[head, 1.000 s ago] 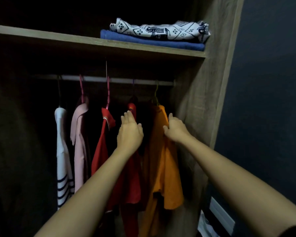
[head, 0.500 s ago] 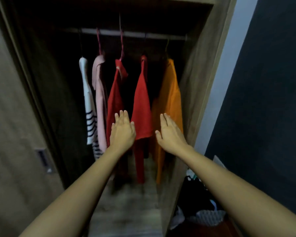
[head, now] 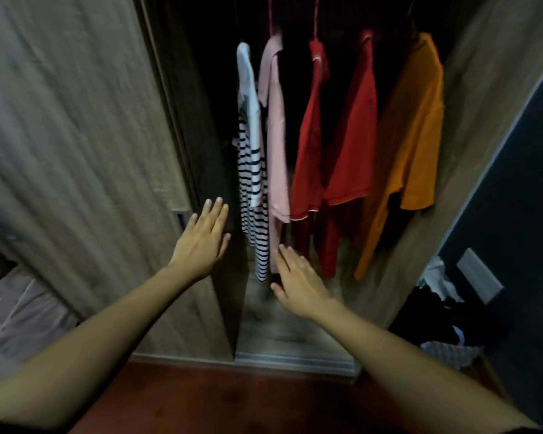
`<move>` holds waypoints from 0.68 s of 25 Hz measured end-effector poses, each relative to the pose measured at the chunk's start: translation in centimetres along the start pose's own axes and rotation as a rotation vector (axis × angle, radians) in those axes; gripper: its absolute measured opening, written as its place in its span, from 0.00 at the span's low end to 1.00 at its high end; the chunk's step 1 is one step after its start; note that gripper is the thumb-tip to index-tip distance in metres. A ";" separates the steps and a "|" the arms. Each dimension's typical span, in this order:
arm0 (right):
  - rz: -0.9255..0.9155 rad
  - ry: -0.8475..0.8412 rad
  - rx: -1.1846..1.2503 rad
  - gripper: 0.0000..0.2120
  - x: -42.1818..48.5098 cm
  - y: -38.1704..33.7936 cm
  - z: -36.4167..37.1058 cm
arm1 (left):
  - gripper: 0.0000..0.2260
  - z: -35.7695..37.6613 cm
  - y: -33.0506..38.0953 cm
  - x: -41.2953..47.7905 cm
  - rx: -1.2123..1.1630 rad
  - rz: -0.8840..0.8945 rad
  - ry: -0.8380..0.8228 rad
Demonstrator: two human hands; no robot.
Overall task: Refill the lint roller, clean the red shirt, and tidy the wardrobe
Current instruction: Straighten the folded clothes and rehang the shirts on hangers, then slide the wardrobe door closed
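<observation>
Two red shirts hang in the open wardrobe, one (head: 311,133) with pale trim and one (head: 355,136) to its right. A striped white shirt (head: 251,158), a pink shirt (head: 276,126) and an orange shirt (head: 411,126) hang beside them. My left hand (head: 203,241) is flat with straight fingers at the edge of the sliding wooden door (head: 85,145), next to its recessed handle (head: 180,219). My right hand (head: 298,281) is open and empty below the hanging clothes. No lint roller is in view.
A pile of dark and light clothes (head: 442,311) lies on the floor right of the wardrobe, against a dark wall with a white socket plate (head: 478,280). The wardrobe's wooden floor (head: 282,333) meets a red-brown room floor (head: 232,399). Bedding (head: 16,311) shows at far left.
Both hands have dropped away from the hanging shirts and lowered. My left hand has moved left to the sliding door's edge. The view has tilted down, so the shelf and rail are out of sight.
</observation>
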State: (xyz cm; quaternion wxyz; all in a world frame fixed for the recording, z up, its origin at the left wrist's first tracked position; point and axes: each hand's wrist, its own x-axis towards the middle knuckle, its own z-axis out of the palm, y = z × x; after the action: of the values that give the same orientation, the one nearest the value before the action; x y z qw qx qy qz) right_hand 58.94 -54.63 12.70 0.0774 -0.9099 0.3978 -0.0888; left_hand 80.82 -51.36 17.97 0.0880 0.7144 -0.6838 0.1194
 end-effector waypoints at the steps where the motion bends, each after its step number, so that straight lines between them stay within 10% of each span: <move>1: -0.036 -0.009 -0.013 0.33 0.9 -1.3 1.0 | 0.28 -0.3 -1.7 0.0 0.021 0.007 0.022; 17: -0.292 -0.135 -0.614 0.25 18.6 -14.8 7.9 | 0.28 -2.0 -19.4 7.1 0.376 0.355 0.188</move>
State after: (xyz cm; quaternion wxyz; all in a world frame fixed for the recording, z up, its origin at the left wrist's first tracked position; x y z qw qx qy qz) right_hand 83.59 -57.87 9.96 -0.1871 -0.9419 0.2657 0.0853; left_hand 100.30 -56.65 22.68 -0.0052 0.5730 -0.7530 0.3236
